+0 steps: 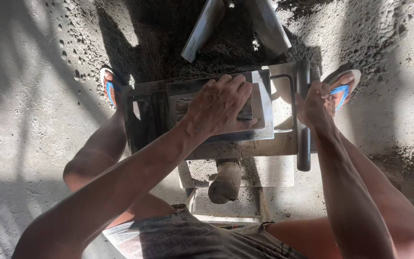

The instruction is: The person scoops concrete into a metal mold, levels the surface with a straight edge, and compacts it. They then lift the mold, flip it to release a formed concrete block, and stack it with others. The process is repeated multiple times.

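Note:
A grey metal block mould stands on the ground between my legs. My left hand lies palm down on the dark block in the mould's tray, fingers curled over its far edge. Over at the mould's right side, my right hand is closed around the round steel handle bar, which runs front to back. A worn wooden handle sticks out toward me below the mould.
Dark wet sand is heaped beyond the mould, with two metal shovel blades stuck in it. My feet in blue-strapped sandals rest either side. Rough concrete ground lies all around.

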